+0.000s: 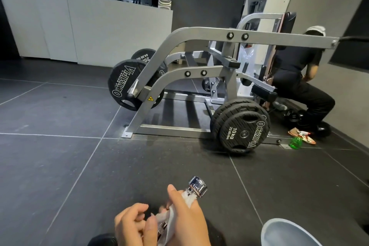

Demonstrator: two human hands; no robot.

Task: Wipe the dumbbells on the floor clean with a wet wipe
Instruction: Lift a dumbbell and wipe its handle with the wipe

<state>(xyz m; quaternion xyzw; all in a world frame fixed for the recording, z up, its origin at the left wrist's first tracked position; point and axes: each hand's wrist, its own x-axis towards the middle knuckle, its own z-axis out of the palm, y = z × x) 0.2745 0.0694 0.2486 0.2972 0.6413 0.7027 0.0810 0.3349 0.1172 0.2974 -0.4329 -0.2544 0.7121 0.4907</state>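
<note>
My right hand (186, 217) curls the wet wipe (169, 223) around the chrome dumbbell (196, 185), my left hand (131, 223) pinches its near end, so I should twist while sliding toward the head.

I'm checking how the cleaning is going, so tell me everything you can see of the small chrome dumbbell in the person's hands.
The chrome dumbbell is small, shiny and metallic, with a faceted end that mirrors the room. It is held off the floor, tilted up and away from the camera. Only that far end shows clearly; the handle is mostly hidden by the wet wipe wrapped around it. The right hand grips the wipe over the handle, and the left hand holds the near end, where a little metal peeks out.
</note>
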